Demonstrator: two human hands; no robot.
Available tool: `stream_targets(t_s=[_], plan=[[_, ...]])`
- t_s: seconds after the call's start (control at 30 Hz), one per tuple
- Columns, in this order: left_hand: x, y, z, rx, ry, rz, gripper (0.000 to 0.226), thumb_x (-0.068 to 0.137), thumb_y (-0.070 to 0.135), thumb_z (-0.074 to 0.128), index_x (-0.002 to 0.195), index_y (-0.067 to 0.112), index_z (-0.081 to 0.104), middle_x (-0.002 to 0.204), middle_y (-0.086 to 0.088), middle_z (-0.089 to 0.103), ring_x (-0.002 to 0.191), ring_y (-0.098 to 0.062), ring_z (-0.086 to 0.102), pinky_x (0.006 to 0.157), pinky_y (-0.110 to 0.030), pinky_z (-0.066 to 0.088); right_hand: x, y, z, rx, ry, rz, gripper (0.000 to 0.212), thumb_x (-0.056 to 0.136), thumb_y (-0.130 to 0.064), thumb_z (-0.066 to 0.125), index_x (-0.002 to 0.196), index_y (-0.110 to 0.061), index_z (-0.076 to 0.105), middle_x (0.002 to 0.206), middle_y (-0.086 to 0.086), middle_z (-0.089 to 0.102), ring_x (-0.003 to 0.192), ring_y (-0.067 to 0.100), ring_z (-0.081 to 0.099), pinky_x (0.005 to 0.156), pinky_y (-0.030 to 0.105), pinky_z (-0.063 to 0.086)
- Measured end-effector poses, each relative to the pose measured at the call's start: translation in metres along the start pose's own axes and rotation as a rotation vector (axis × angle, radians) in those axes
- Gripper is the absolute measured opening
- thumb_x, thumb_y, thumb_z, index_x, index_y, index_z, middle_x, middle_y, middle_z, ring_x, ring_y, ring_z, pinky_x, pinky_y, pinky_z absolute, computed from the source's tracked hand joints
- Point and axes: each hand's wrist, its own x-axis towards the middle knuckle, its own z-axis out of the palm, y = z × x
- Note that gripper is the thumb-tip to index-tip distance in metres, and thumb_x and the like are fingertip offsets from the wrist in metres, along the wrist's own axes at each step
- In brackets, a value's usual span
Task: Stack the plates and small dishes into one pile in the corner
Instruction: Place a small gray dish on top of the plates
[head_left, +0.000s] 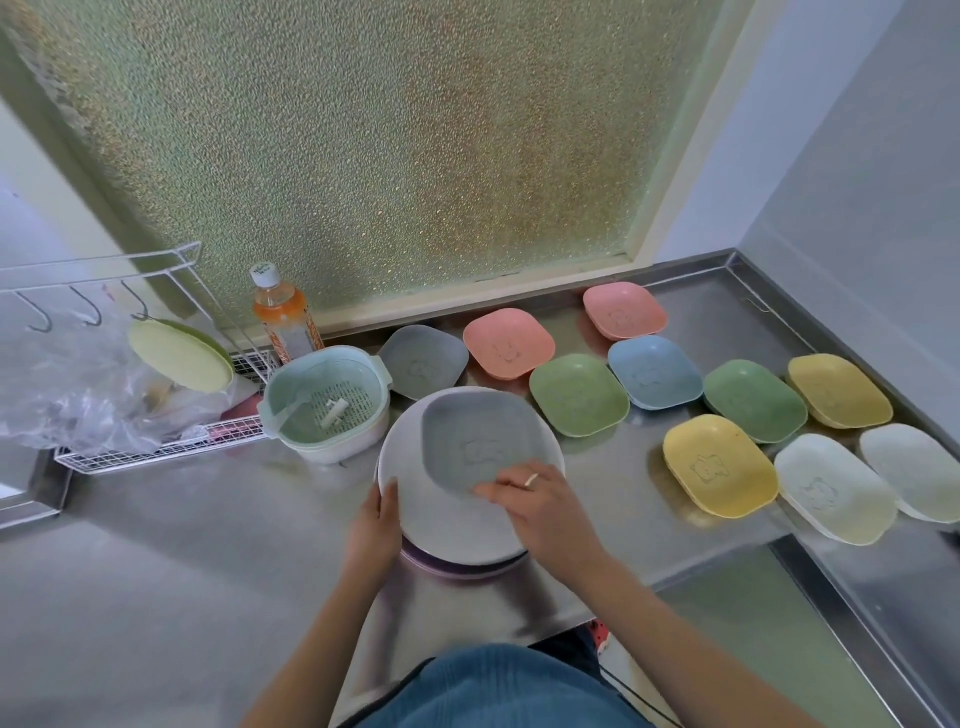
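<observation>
Right hand (540, 506) grip closed on near edge of grey small dish (475, 441), which lies on top white plate (441, 512) of the pile. Left hand (375, 522) grip clasps plate's left rim. Ten coloured dishes spread on steel surface (156, 597) behind and to the right.

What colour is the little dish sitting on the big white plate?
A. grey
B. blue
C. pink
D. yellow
A: the dish lying on the white plate is grey, with the right hand on its near edge and the left hand at the plate's rim.
</observation>
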Motion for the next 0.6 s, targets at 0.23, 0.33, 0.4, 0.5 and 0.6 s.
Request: stream_targets(t_s=[0.23,0.33,0.4,0.5,0.6], plan=[[-0.010,0.006,-0.004,-0.049,-0.031,0.070,0.043,0.102,0.027,0.027,0.131,0.005,0.049,0.123,-0.010,0.057,0.117,-0.026,0.052,0.090,-0.027,0.035,-0.004,0.004,0.015,0.184,-0.383,0.135,0.030,0.083,-0.016,0.056,0.106,-0.027,0.072,0.094,0.000,0.063,0.092,0.020,0.055,0.082,0.027,0.034],[-0.014,0.004,-0.002,-0.006,-0.037,0.099,0.044,0.101,0.026,0.031,0.143,0.014,0.035,0.137,-0.009,0.051,0.125,-0.027,0.048,0.097,-0.029,0.035,-0.004,0.013,-0.004,0.096,-0.292,0.152,0.034,0.086,-0.039,0.052,0.119,-0.034,0.063,0.106,-0.006,0.061,0.102,0.012,0.050,0.090,0.030,0.036],[-0.015,0.002,0.000,0.037,-0.044,0.109,0.048,0.100,0.024,0.035,0.147,0.019,0.025,0.137,-0.007,0.051,0.122,-0.028,0.050,0.089,-0.026,0.035,-0.006,0.031,-0.017,0.094,-0.083,0.257,0.034,0.087,-0.036,0.048,0.117,-0.029,0.064,0.106,-0.005,0.063,0.100,0.016,0.056,0.088,0.037,0.045],[-0.018,0.005,0.004,0.007,-0.026,0.056,0.048,0.100,0.024,0.036,0.147,0.019,0.026,0.135,-0.008,0.051,0.120,-0.028,0.050,0.086,-0.025,0.033,-0.017,0.069,-0.026,-0.057,-0.014,0.492,0.035,0.091,-0.023,0.046,0.124,-0.023,0.057,0.121,0.003,0.061,0.105,0.029,0.057,0.088,0.044,0.047],[-0.020,0.010,0.008,-0.093,0.023,-0.004,0.045,0.100,0.029,0.035,0.142,0.015,0.035,0.135,-0.009,0.051,0.118,-0.026,0.049,0.089,-0.028,0.034,-0.026,0.102,-0.023,0.011,-0.292,0.674,0.057,0.091,-0.012,0.049,0.145,-0.020,0.030,0.150,0.008,0.033,0.127,0.030,0.045,0.097,0.040,0.042]])
